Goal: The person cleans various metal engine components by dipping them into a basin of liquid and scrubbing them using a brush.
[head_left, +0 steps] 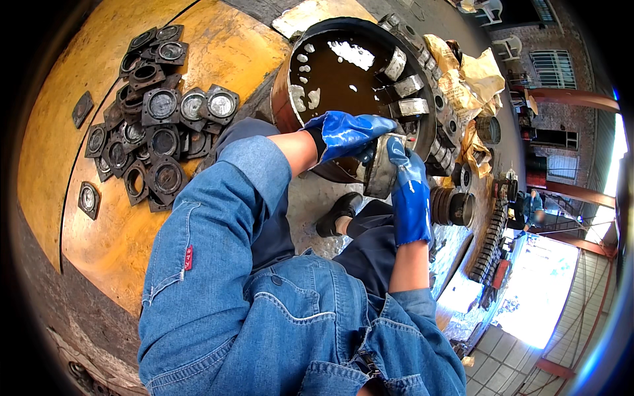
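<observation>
We see broad, yellow-stained flat sheeting spread along the left. To its right stands a large, round, rust-brown metal drum holding murky brown liquid with pale patches on its surface. On the sheeting lies a heap of dark, square metal pieces with round recesses, several showing bright silvery faces. Crumpled tan paper wrapping sits past the drum's right side, and a ribbed, brownish metal cylinder lies nearer us. At the near rim we work with two hands in shiny blue rubber gloves. Our left hand reaches across from the left, its fingers together over the upper end of a grey, blocky metal casting; our right hand is clamped on its right side, thumb pressed to the face. The casting is tilted between both gloves, in front of the drum's near edge; we cannot tell whether it touches the rim. Similar grey metal blocks line the drum's inner right side.
</observation>
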Motion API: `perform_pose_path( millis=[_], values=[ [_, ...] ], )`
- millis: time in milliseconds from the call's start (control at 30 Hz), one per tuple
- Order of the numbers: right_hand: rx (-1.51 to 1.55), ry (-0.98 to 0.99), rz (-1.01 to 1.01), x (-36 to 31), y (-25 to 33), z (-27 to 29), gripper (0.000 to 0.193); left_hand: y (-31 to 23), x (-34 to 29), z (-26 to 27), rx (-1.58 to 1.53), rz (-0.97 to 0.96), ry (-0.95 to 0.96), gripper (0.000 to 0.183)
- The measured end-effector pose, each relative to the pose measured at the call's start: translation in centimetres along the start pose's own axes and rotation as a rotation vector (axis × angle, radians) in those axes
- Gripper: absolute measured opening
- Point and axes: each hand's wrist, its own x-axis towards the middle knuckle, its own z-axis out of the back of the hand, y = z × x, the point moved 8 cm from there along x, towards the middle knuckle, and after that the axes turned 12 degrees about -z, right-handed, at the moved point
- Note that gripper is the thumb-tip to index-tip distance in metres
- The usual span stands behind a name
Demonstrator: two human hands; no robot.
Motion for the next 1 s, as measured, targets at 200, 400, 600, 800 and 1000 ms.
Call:
perform_pose_path(
  millis=[200,400,600,800,1000],
  values=[
    [-0.01,-0.015,0.002,-2.0,1.7,-1.1,0.061,3.5,1.5,0.7,-0.066,0.058,0.048,0.061],
    [-0.061,-0.043,0.007,-0.6,0.5,0.3,0.062,0.4,0.8,-0.2,0.041,-0.049,0.046,0.066],
    [-0.101,-0.054,0.067,-3.4,3.1,-1.0,0.058,3.2,1.1,0.8,-0.098,0.032,-0.017,0.067],
    [-0.101,-0.062,-0.029,-2.4,2.0,-0.3,0.059,2.9,1.1,0.5,-0.107,0.033,-0.023,0.064],
    [-0.123,-0.064,0.023,-3.1,2.6,-0.5,0.059,1.6,0.9,0.1,-0.039,0.058,0.057,0.064]
  ],
)
